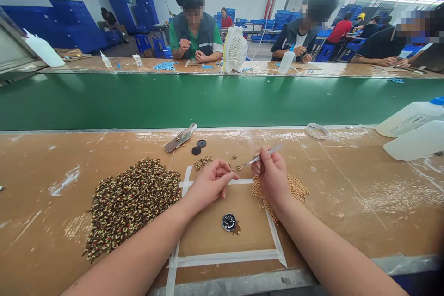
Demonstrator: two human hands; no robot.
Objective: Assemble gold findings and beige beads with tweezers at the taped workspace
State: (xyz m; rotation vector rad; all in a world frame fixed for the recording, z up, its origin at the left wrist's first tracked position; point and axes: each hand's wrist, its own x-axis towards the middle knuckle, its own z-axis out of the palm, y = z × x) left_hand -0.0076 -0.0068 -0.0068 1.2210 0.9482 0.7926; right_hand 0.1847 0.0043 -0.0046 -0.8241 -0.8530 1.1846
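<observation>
My right hand [272,171] is closed around metal tweezers [276,149], whose tip points left toward a few tiny brown and cream pieces [239,168]. Just left of that tip, my left hand [215,178] has its thumb and forefinger pressed together; anything between them is too small to make out. A large heap of small dark, cream and red-dotted pieces [133,199] lies left of my left forearm. Round tan beads [294,188] are piled under and beside my right hand. Between my forearms sits a small black dish [229,222] with shiny contents, beside a brown smear.
White tape [229,257] frames part of the brown worktop. Beyond my hands lie two black discs [196,150], a worn strip [181,138] and a tape ring [317,131]. White bottles [416,141] lie at right. Past a green belt [208,101], co-workers sit near a fan [236,50].
</observation>
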